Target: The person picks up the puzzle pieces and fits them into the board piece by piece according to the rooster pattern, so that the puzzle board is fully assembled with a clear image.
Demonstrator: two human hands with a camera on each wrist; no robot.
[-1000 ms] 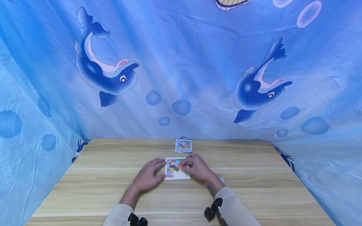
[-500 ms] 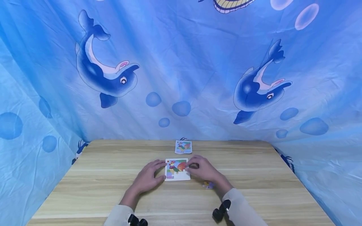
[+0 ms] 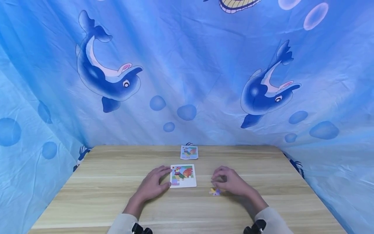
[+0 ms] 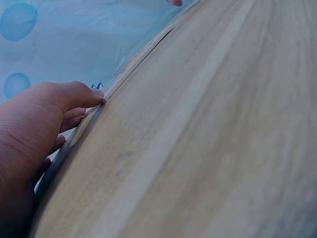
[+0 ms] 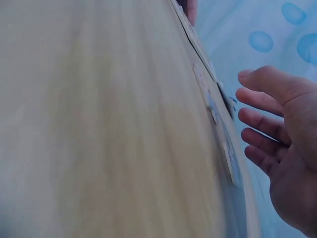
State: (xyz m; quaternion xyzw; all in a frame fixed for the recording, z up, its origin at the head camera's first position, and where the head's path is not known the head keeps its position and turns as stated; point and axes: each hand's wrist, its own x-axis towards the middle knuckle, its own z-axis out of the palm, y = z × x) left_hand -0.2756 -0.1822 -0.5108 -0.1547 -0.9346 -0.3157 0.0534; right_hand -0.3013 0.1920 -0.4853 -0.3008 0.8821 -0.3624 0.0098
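A square jigsaw puzzle with a white border (image 3: 187, 184) lies mid-table in the head view. Its picture shows a colourful rooster, and white backing shows at the lower right. My left hand (image 3: 154, 184) touches the puzzle's left edge with thumb and fingertips, fingers fairly straight. In the left wrist view, the thumb (image 4: 81, 94) meets the tray's thin edge. To the right, my right hand (image 3: 232, 182) hovers beside loose puzzle pieces (image 3: 215, 191) in yellow and purple. The right wrist view shows its fingers (image 5: 260, 101) loosely bent, apart from the pieces, holding nothing.
A small picture card (image 3: 189, 152) with the same rooster lies near the back edge of the wooden table (image 3: 131, 162). Behind hangs a blue curtain (image 3: 187, 65) printed with dolphins and bubbles. Black wrist cameras (image 3: 255, 226) sit at the cuffs.
My right hand has left the puzzle's right side and moved right to the loose pieces. The rooster's tail area, partly covered before, is now visible. My left hand has stayed at the left edge.
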